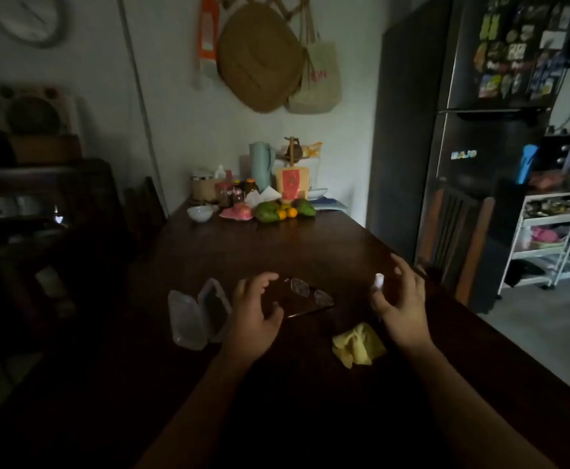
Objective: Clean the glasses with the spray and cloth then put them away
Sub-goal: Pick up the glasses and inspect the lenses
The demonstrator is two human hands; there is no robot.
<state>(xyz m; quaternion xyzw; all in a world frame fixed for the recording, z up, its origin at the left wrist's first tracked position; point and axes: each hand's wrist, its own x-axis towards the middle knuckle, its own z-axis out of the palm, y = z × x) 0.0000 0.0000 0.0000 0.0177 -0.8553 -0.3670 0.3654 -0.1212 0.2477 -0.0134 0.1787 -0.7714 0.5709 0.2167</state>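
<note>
The glasses (305,292) lie on the table (277,245) between the two hands, just right of the left hand (255,316). The case (192,316) lies left of that hand. The spray (377,282) stands at the right hand's (402,306) thumb side, and the cloth (356,345) lies behind it, nearer the person.

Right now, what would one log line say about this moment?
left hand: at glasses, grip unclear | right hand: holds spray | cloth: on table | case: open
</note>
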